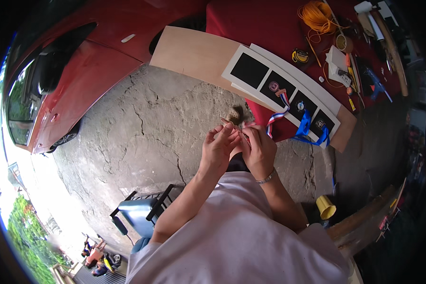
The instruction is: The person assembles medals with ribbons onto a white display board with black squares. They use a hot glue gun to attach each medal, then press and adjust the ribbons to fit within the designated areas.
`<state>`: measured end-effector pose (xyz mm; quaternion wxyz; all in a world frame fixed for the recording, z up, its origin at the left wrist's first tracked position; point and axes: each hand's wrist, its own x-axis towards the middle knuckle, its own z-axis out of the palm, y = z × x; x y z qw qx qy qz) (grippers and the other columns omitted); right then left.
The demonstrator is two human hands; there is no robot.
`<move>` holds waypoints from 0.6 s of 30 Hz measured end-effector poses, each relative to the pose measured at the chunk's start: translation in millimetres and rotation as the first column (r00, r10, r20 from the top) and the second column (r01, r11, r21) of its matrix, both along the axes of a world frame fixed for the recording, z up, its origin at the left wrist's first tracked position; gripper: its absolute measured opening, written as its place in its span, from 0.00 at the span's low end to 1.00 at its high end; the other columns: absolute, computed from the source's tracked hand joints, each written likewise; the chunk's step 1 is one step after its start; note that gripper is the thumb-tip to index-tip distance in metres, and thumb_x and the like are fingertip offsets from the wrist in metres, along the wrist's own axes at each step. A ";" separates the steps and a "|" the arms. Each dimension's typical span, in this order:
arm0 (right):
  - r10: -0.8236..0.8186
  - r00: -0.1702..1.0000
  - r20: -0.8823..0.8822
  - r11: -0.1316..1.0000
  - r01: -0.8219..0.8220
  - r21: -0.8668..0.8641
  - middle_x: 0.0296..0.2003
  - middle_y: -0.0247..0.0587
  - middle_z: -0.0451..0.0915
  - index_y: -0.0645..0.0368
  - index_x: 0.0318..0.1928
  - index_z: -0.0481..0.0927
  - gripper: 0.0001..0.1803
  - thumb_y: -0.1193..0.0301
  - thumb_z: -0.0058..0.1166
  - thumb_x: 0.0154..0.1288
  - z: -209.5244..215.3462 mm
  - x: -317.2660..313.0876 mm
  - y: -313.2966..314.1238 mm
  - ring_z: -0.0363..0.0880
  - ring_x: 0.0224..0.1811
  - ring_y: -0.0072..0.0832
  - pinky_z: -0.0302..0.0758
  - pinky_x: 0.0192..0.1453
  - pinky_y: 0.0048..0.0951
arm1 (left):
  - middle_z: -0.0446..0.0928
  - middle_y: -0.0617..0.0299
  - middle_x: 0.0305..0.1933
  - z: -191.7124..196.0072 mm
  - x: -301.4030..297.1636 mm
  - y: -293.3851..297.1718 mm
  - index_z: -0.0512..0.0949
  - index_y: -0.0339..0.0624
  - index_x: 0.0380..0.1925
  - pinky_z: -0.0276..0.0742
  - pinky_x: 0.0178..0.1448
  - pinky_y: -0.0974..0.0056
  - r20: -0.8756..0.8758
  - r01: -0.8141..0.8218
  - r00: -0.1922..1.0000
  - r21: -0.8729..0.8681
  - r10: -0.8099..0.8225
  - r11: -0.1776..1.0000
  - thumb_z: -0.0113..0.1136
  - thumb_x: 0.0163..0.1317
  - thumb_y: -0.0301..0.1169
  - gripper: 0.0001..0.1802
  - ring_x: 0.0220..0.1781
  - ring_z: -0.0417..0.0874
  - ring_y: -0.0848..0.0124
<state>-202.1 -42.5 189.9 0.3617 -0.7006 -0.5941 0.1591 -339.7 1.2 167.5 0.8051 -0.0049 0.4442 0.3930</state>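
Observation:
My left hand (pixel 218 144) and my right hand (pixel 259 150) meet in front of my body, above the concrete floor. Both are closed in a fingertip pinch on something small and mostly hidden; a bit of reddish-pink strip (pixel 247 124) shows between them. Just beyond the fingertips is a brown speckled shape (pixel 234 114) whose kind I cannot make out. On the table ahead to the right lies a white board with black squares (pixel 250 70). Round medals rest on several squares, one with a red, white and blue ribbon (pixel 278 115), others with blue ribbons (pixel 304 124).
A wooden panel (pixel 189 47) lies across the red-covered table (pixel 251 21). Orange cord (pixel 317 18), a tape measure (pixel 299 56), a screwdriver (pixel 351 98) and a blue glue gun (pixel 377 85) lie at right. A red car (pixel 80 71), a chair (pixel 138 213) and a yellow container (pixel 325 207) stand around.

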 end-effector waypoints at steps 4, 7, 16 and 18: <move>-0.069 0.997 -0.022 0.997 0.068 -0.047 0.42 0.48 0.83 0.61 0.47 0.81 0.09 0.78 0.62 0.68 -21.9 8.9 43.8 0.86 0.42 0.48 0.81 0.41 0.42 | 0.83 0.50 0.48 -12.7 10.7 59.7 0.67 0.39 0.54 0.89 0.55 0.59 -0.084 0.098 0.991 -0.095 -0.106 0.991 0.70 0.70 0.27 0.22 0.49 0.89 0.61; -0.197 0.964 -0.181 0.979 0.185 -0.080 0.41 0.48 0.83 0.60 0.47 0.81 0.08 0.78 0.61 0.69 -39.8 16.3 68.0 0.86 0.42 0.49 0.81 0.42 0.43 | 0.83 0.54 0.47 -18.2 28.1 90.7 0.73 0.36 0.54 0.86 0.60 0.57 -0.198 0.255 0.943 -0.095 -0.269 0.962 0.63 0.76 0.33 0.15 0.53 0.88 0.64; -0.612 0.472 -0.635 0.789 0.417 -0.451 0.28 0.33 0.79 0.63 0.43 0.79 0.07 0.72 0.59 0.77 -97.5 56.7 113.0 0.77 0.27 0.14 0.79 0.34 0.22 | 0.75 0.50 0.55 -75.2 38.8 205.1 0.72 0.35 0.58 0.83 0.50 0.56 -0.918 0.934 0.321 0.266 -0.232 0.238 0.87 0.50 0.38 0.41 0.51 0.83 0.59; -0.650 0.460 -0.604 0.759 0.434 -0.486 0.28 0.31 0.80 0.64 0.43 0.80 0.09 0.69 0.59 0.78 -113.5 66.2 121.8 0.78 0.28 0.12 0.80 0.34 0.20 | 0.75 0.54 0.56 -99.0 47.1 240.7 0.77 0.43 0.58 0.75 0.58 0.50 -0.924 0.919 0.376 0.363 0.069 -0.153 0.87 0.46 0.36 0.39 0.54 0.78 0.53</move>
